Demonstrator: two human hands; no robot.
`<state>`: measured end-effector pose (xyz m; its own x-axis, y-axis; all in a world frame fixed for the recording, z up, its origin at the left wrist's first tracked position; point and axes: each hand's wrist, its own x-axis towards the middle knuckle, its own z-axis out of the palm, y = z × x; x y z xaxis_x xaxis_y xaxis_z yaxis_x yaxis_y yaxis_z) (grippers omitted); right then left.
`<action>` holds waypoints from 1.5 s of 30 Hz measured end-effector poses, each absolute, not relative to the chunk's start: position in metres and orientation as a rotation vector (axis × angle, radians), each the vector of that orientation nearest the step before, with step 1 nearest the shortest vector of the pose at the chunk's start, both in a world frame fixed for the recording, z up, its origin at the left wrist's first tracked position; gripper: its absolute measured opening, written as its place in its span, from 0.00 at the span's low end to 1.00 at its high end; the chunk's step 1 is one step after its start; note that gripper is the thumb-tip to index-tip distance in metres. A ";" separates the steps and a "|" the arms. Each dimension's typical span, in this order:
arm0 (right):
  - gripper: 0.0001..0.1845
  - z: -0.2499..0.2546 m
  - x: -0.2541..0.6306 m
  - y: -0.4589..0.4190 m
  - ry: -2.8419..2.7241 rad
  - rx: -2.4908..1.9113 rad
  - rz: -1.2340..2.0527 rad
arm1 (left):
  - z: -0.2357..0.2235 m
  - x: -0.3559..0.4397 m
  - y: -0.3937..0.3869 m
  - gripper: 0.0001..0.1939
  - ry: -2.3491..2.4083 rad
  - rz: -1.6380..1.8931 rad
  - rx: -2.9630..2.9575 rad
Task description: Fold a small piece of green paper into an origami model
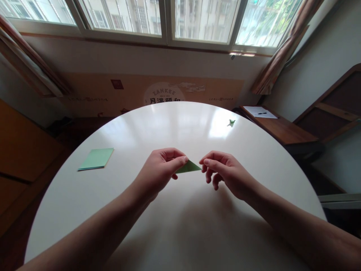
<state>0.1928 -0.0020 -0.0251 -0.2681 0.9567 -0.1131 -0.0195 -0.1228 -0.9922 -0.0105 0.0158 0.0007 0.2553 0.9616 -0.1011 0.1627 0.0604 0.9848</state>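
And there it was, the green paper triangle [190, 166], held at the centre, over the white round table [63, 214] and seemingly just off its surface, with shadows falling below the hands. The left hand [159, 169] had it pinched, thumb laid on top and fingers behind — a grip that likely kept the paper flat and steady while leaving the sharp corner bare on the other side. Right at that corner came the right hand [227, 171], thumb and forefinger close together, the other fingers loosely curled; whether they nipped the tip or merely sat beside it, one could not tell. Out to the left lay a stack of green paper [97, 158], well apart from the fingers, perhaps so that the forearms would not brush it. Farther off, toward the right rim, sat a small folded green figure [231, 122], probably out there for safety — and past it, the bright window [203, 19].
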 end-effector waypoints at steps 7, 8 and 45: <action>0.20 -0.028 0.190 -0.005 -1.322 -1.105 1.583 | -0.003 -0.008 0.016 0.10 1.203 0.799 1.301; 0.21 -0.028 0.190 -0.005 -1.317 -1.105 1.584 | -0.003 -0.008 0.016 0.10 1.207 0.795 1.302; 0.03 -0.026 0.189 -0.007 -1.562 -1.108 1.437 | 0.000 -0.006 0.006 0.10 1.168 0.506 1.907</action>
<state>0.1889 -0.0070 -0.0259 -0.3625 0.9312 -0.0377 0.1153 0.0047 -0.9933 -0.0064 0.0060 0.0002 0.4878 0.8695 -0.0774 0.5380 -0.2296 0.8111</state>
